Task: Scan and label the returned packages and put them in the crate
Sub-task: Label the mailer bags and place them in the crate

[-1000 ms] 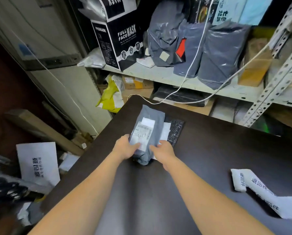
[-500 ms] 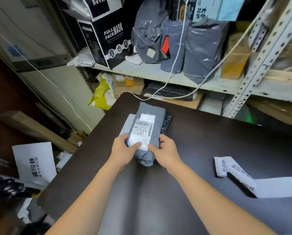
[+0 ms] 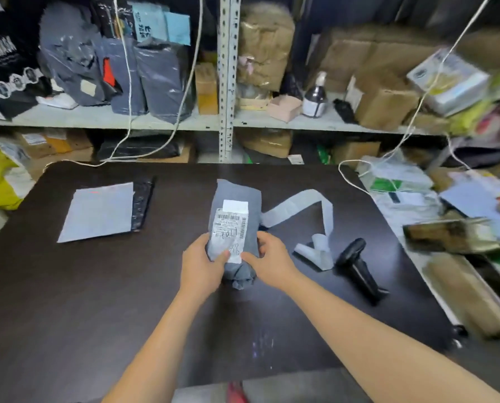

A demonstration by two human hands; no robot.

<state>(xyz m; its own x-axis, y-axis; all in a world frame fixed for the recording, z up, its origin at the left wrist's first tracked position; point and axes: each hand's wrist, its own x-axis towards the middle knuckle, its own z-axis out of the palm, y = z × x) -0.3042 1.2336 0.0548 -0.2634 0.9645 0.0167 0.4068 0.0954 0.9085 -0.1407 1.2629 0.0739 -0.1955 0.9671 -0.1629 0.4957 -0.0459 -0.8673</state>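
Left hand [image 3: 202, 266] and right hand [image 3: 272, 261] gripping grey package [image 3: 251, 225] from either side; scanner [image 3: 356, 266] right of right hand.

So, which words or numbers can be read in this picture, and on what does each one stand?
"FACE MASK": on the black box, shelf, far left; the word before is cut off.
"101": handwritten on the white label of the grey package.
Printed lines on that label: too small to read.
Characters on the blue packet on the shelf: blurred.
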